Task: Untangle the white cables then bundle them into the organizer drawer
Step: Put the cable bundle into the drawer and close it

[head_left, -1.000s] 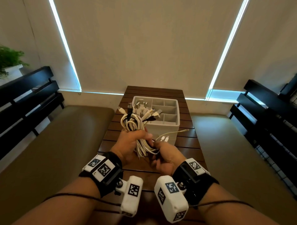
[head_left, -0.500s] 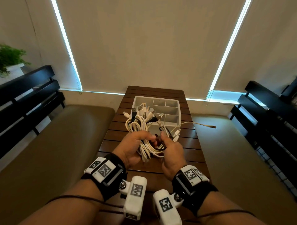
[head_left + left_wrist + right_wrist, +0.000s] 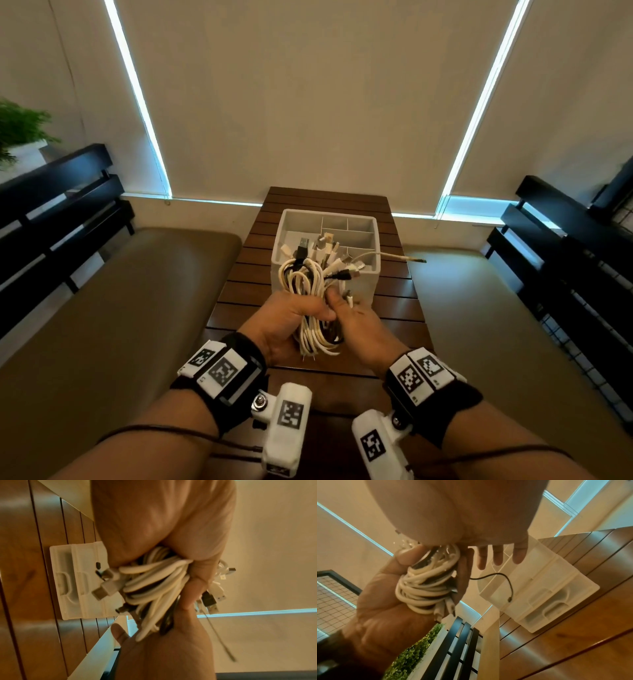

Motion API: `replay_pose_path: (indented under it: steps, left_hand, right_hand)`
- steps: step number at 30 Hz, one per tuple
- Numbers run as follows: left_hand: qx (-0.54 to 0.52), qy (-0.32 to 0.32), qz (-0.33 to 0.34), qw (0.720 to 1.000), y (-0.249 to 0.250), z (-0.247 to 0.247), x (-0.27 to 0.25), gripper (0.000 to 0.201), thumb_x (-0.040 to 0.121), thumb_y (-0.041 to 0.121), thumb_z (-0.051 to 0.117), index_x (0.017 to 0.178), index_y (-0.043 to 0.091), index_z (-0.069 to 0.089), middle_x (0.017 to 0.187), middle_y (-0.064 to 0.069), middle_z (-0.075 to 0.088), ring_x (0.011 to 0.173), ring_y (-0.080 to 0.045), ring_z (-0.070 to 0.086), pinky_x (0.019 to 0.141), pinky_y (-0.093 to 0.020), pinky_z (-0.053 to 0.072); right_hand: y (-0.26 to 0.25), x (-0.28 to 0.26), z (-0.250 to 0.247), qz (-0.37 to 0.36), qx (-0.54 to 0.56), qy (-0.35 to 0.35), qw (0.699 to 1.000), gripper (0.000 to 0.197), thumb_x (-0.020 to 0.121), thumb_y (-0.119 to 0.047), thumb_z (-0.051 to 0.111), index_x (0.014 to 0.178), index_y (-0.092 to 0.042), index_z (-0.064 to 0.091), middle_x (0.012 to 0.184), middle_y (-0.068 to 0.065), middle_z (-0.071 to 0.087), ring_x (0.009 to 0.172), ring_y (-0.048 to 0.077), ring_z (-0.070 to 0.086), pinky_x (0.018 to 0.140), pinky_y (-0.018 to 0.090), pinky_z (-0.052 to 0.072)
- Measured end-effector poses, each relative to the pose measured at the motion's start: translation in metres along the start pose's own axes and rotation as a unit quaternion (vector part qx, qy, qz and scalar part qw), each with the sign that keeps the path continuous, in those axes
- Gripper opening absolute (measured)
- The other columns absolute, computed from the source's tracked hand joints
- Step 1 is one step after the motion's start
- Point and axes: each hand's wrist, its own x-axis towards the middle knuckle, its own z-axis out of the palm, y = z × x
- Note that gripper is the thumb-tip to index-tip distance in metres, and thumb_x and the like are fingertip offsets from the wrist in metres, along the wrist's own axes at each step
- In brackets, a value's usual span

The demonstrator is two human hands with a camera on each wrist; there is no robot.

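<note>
A coiled bundle of white cables point(image 3: 308, 284) with several plugs sticking up is held just before the white organizer point(image 3: 376, 240). My left hand point(image 3: 291, 315) grips the bundle point(image 3: 154, 582) round its middle, fingers curled. My right hand point(image 3: 356, 322) lies against the bundle's right side. In the right wrist view its fingers point(image 3: 498, 555) are straight and one finger rests along the coils point(image 3: 423, 585). One loose cable end point(image 3: 404, 257) juts out to the right over the organizer. The organizer's top compartments hold nothing that I can see.
The organizer point(image 3: 556, 588) stands on a narrow brown slatted table point(image 3: 397, 301) and has drawers in its front. Padded benches point(image 3: 120, 308) with black slatted backs point(image 3: 51, 212) flank the table. A green plant point(image 3: 20, 126) sits far left.
Both hands carried the bundle up and forward, closer to the organizer. A loose cable end swung out to the right. The right hand's fingers have straightened against the bundle.
</note>
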Motion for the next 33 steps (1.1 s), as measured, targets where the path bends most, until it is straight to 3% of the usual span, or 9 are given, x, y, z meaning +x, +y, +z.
replay_pose_path:
  steps: [5,9,13,18,20,23,26,29,33]
  left_hand:
    - [0.027,-0.030,-0.017,0.999,0.003,0.002,0.000,0.050,0.067,-0.013,0.062,0.118,-0.011,0.059,0.099,-0.025,0.067,0.088,-0.037,0.069,0.077,-0.045,0.056]
    - [0.055,-0.023,-0.017,0.998,0.003,0.001,0.001,0.048,0.062,-0.010,0.066,0.111,-0.010,0.063,0.098,-0.026,0.067,0.087,-0.035,0.068,0.079,-0.044,0.055]
    - [0.054,-0.034,-0.014,0.998,0.005,-0.001,0.002,0.042,0.064,-0.010,0.065,0.106,-0.006,0.066,0.095,-0.024,0.067,0.084,-0.033,0.069,0.074,-0.042,0.056]
    - [0.053,-0.058,-0.006,0.997,0.003,-0.004,0.003,0.028,0.069,-0.014,0.061,0.094,-0.002,0.068,0.083,-0.019,0.069,0.074,-0.027,0.070,0.065,-0.035,0.057]
    - [0.043,-0.075,-0.010,0.996,0.002,-0.004,0.001,0.025,0.071,-0.014,0.058,0.090,-0.002,0.069,0.080,-0.017,0.070,0.072,-0.025,0.070,0.063,-0.033,0.056]
    - [0.035,-0.070,-0.004,0.997,0.001,0.001,-0.001,0.029,0.067,-0.011,0.060,0.095,-0.005,0.065,0.081,-0.019,0.068,0.073,-0.028,0.069,0.064,-0.035,0.056]
    - [0.019,-0.044,0.005,0.999,0.001,0.003,0.002,0.044,0.061,-0.010,0.064,0.105,-0.007,0.064,0.087,-0.022,0.065,0.076,-0.032,0.068,0.068,-0.040,0.056]
    - [0.011,-0.040,-0.004,0.999,0.002,0.004,0.002,0.048,0.063,-0.010,0.062,0.110,-0.012,0.062,0.088,-0.024,0.066,0.076,-0.034,0.068,0.068,-0.040,0.057]
    - [0.010,-0.020,-0.014,1.000,0.003,-0.006,0.004,0.044,0.063,-0.007,0.064,0.106,-0.016,0.060,0.086,-0.028,0.063,0.070,-0.036,0.066,0.066,-0.039,0.056]
  right_hand:
    - [-0.003,0.002,-0.004,0.016,0.050,-0.008,0.999,0.045,0.099,-0.046,0.038,0.130,-0.015,0.043,0.123,0.003,0.053,0.107,0.010,0.054,0.083,0.019,0.047]
    - [-0.001,0.006,-0.003,0.019,0.000,-0.024,1.000,0.048,0.099,-0.050,0.034,0.135,-0.018,0.042,0.131,0.006,0.050,0.116,0.014,0.052,0.095,0.027,0.043]
    - [-0.007,0.003,-0.008,-0.010,-0.032,-0.047,0.998,0.046,0.102,-0.047,0.026,0.140,-0.026,0.036,0.117,-0.009,0.050,0.098,-0.006,0.049,0.073,0.003,0.037]
    - [-0.006,0.002,-0.013,-0.042,-0.062,-0.057,0.996,0.062,0.090,-0.067,0.034,0.130,-0.020,0.041,0.112,-0.003,0.058,0.102,0.003,0.059,0.091,0.030,0.051]
    - [-0.007,-0.001,-0.013,-0.022,-0.065,-0.069,0.995,0.080,0.076,-0.083,0.035,0.119,-0.017,0.049,0.094,-0.003,0.064,0.080,0.000,0.064,0.074,0.031,0.055]
    - [-0.012,-0.006,-0.010,-0.008,-0.011,-0.076,0.997,0.074,0.075,-0.080,0.038,0.096,-0.013,0.060,0.058,-0.002,0.055,0.041,0.008,0.042,0.042,0.022,0.034]
    - [-0.013,-0.002,-0.010,-0.003,0.069,-0.040,0.997,0.069,0.073,-0.076,0.053,0.088,-0.009,0.059,0.052,0.000,0.051,0.037,0.011,0.038,0.041,0.021,0.029]
    - [-0.017,0.002,-0.014,-0.007,0.059,-0.015,0.998,0.096,0.050,-0.088,0.062,0.093,-0.002,0.056,0.065,0.009,0.057,0.053,0.021,0.049,0.051,0.032,0.042]
    - [-0.023,-0.001,-0.025,0.018,0.145,-0.080,0.986,0.049,0.070,-0.043,0.075,0.089,-0.008,0.048,0.057,0.005,0.057,0.046,0.015,0.051,0.046,0.028,0.049]
